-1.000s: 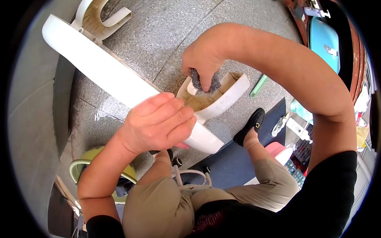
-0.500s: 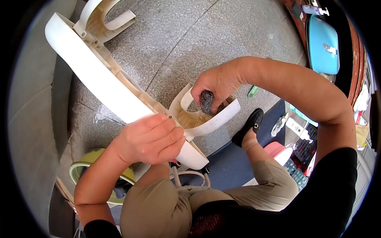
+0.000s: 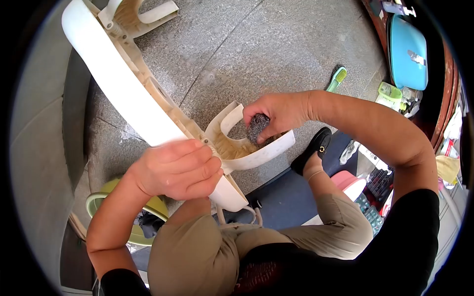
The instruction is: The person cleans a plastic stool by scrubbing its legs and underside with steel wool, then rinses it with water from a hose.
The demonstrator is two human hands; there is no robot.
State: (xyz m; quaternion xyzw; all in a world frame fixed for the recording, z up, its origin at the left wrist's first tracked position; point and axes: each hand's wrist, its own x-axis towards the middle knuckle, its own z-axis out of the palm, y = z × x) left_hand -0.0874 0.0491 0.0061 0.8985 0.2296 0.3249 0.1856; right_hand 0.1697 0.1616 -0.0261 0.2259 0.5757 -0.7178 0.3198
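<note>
A long white plastic piece (image 3: 121, 91) slants across the middle, its ribbed hollow underside stained yellowish brown. Two U-shaped plastic brackets join it at hinge-like fittings, a far bracket (image 3: 157, 13) and a near bracket (image 3: 261, 157). My left hand (image 3: 180, 170) is closed around the near end of the long piece. Inside the near bracket, my right hand (image 3: 276, 116) grips a grey steel wool scrubber (image 3: 257, 126) against or very close to the stained inner face. The scrubber's underside is hidden.
A green scrub brush (image 3: 337, 78) lies on the speckled stone floor (image 3: 237, 64). At the right are a blue basin (image 3: 409, 54), a green plastic container (image 3: 390, 92) and a pink basin (image 3: 348, 183). A yellow-green bucket (image 3: 96, 198) holding dark cloth stands at lower left.
The near end of the white piece has shifted slightly left, my left hand with it. My right forearm is lower, showing more of the green brush. The scrubber remains inside the near bracket.
</note>
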